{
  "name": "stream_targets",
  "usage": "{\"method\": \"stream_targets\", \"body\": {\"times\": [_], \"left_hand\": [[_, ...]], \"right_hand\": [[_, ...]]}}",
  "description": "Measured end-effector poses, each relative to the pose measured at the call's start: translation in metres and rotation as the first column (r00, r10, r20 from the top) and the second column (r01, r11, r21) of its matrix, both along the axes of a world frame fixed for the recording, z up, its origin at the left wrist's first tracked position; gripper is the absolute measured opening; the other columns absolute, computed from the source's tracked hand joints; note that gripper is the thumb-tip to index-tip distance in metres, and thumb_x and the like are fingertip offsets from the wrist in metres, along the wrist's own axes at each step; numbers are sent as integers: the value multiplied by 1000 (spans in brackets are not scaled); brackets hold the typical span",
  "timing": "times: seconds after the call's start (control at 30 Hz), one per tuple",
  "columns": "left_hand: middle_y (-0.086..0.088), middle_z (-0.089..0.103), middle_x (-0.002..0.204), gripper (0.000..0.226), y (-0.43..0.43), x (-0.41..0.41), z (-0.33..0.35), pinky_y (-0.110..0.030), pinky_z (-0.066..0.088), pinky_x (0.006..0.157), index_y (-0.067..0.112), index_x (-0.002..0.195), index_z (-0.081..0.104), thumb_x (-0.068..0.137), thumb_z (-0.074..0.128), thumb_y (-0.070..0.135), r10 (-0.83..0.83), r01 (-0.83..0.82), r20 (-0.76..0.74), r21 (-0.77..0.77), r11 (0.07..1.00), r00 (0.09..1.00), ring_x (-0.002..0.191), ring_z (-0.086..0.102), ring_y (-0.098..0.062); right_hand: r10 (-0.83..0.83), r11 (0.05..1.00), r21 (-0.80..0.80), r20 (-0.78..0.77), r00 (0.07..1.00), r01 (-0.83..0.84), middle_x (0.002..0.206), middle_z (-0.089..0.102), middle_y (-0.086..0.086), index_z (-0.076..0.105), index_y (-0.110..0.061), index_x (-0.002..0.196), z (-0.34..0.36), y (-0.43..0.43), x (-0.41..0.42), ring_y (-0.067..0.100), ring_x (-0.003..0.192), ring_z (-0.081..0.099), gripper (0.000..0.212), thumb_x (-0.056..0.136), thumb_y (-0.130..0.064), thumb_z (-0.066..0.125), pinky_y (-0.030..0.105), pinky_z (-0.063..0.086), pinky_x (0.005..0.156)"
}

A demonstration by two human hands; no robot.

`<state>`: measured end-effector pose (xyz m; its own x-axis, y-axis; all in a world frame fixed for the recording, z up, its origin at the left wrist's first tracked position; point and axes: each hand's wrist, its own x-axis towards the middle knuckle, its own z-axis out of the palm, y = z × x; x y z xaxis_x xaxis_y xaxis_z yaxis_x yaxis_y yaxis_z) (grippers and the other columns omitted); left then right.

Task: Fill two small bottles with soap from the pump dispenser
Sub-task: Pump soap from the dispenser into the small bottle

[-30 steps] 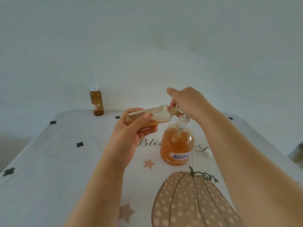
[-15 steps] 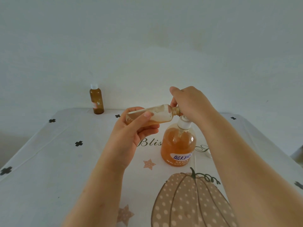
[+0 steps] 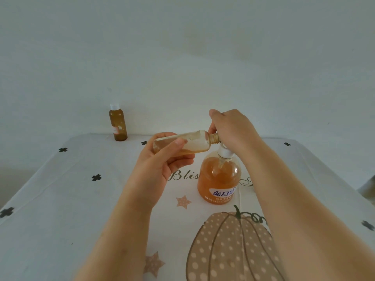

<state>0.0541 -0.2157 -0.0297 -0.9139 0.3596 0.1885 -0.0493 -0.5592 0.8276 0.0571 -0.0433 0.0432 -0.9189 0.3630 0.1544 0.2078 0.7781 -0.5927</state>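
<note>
Left grip [image 3: 160,165] still holds my small clear plastic bottle [image 3: 194,141]; right grip [image 3: 233,128] stays curled on the round orange pump dispenser [image 3: 217,179]. Filling continues.

On table [image 3: 60,199], centre: dispenser [image 3: 218,179]; small bottle [image 3: 194,141] sideways just left of its top; 2nd bottle [image 3: 118,126] far back-left, prob. at edge.
</note>
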Motion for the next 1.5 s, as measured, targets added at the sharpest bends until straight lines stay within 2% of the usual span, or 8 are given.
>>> {"method": "stream_targets", "body": {"times": [0.1, 0.2, 0.33, 0.43, 0.63, 0.97, 1.2, 1.5], "left_hand": [[-14, 73, 99, 38, 0, 1, 0, -31, 58, 74, 5, 113, 56, 81, 69, 20, -4, 4, 5, 14, 1000, 1000, 86, 72, -28], [-14, 72, 100, 40, 1, 2, 1, -31, 58, 75, 5, 114, 56, 81, 70, 21, -7, 7, 4, 21, 1000, 1000, 87, 72, -29], [-15, 72, 101, 41, 2, 4, 3, -31, 58, 75, 4, 116, 56, 82, 69, 23, -6, 6, -2, 28, 1000, 1000, 88, 72, -29], [-15, 73, 100, 36, 3, 5, 3, -31, 58, 75, 5, 113, 58, 83, 67, 23, 6, -5, -4, 28, 1000, 1000, 87, 72, -29], [-15, 72, 99, 37, 2, 4, 2, -30, 58, 73, 3, 114, 58, 85, 67, 24, 19, -19, -3, 24, 1000, 1000, 85, 72, -28], [-13, 74, 92, 35, 5, 0, 0, -30, 58, 69, 2, 109, 59, 85, 71, 24, 47, -47, 15, 1, 999, 999, 79, 73, -26], [-16, 73, 93, 45, 3, -1, -1, -30, 58, 70, -4, 118, 58, 86, 71, 25, 39, -39, 25, -3, 999, 999, 80, 72, -27], [-14, 73, 96, 41, 4, 0, -1, -31, 59, 70, 1, 109, 60, 79, 72, 27, 39, -40, 39, 22, 999, 999, 79, 73, -27]], "right_hand": [[-44, 997, -59, -14, 999, 43, 91, 71, 9, 72, -6, 99, -2, 0, -2, 22, 76, 62, 45, 105, -32, 35, 33, 48, 70], [-69, 993, -97, -12, 998, 68, 79, 69, 6, 74, -6, 96, 3, -1, -3, 20, 66, 58, 51, 102, -40, 37, 31, 45, 64], [-44, 997, -65, -24, 999, 42, 66, 65, -3, 74, -10, 85, 13, -2, 2, 21, 65, 63, 51, 102, -42, 37, 33, 48, 69], [-35, 999, -28, -25, 999, 35, 75, 70, 3, 74, -8, 91, 12, -3, 2, 22, 69, 62, 54, 102, -44, 35, 34, 49, 70], [-20, 999, 27, -25, 1000, 20, 85, 75, 13, 73, -7, 93, 10, -4, 1, 27, 79, 69, 57, 104, -45, 32, 36, 52, 74], [32, 999, -29, -42, 999, -34, 65, 59, -4, 73, -8, 86, 0, 1, 0, 14, 61, 54, 53, 106, -37, 34, 29, 37, 56], [10, 995, -98, -41, 999, -14, 62, 57, -2, 74, -10, 83, -1, 1, 0, 15, 59, 53, 53, 106, -39, 35, 30, 35, 56], [-19, 996, -87, 4, 1000, 19, 70, 63, 0, 74, -8, 92, 4, -3, 1, 17, 63, 55, 50, 105, -37, 36, 30, 39, 58]]}}
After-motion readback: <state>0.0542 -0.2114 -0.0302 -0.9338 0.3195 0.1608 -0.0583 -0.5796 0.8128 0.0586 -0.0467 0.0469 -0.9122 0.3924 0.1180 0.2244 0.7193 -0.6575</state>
